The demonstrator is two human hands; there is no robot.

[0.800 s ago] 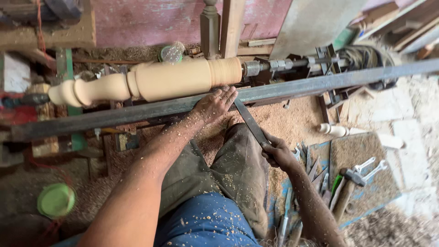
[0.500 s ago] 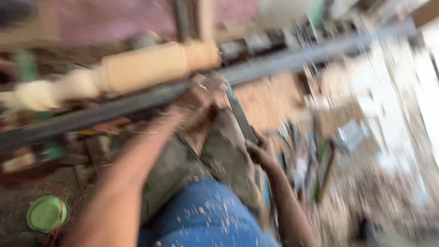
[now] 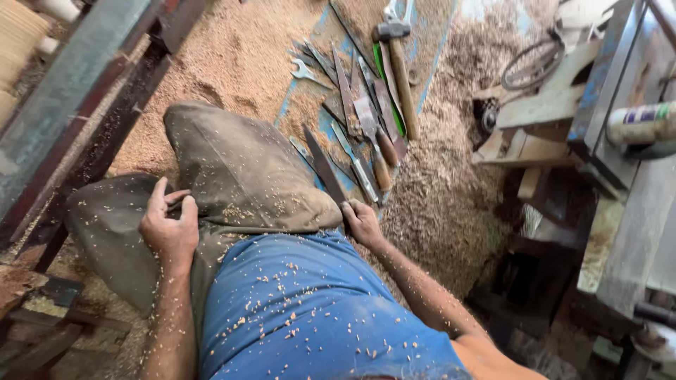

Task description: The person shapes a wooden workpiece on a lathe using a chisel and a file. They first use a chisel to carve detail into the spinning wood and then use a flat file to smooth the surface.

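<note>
My right hand [image 3: 362, 222] grips the lower end of a long flat metal chisel [image 3: 322, 163]. Its blade points away from me, towards a row of tools on a blue board [image 3: 431, 42]. My left hand [image 3: 169, 226] rests on my knee with its fingers curled against the dusty olive trousers [image 3: 246, 169], and it holds nothing. Wood shavings speckle my blue shirt [image 3: 303, 309] and both forearms. A pale turned wooden piece [image 3: 15, 35] shows only at the top left corner.
Several chisels [image 3: 366, 119], a wrench [image 3: 304, 70] and a hammer [image 3: 398, 63] lie on the board amid thick sawdust [image 3: 232, 56]. A grey steel rail [image 3: 63, 98] slants along the left. Wooden scraps and a bench with a can [image 3: 644, 123] crowd the right.
The view has swung from the lathe down to the floor on the right. My left hand came off the rail onto my knee. My right hand lowered the chisel towards the tool board.
</note>
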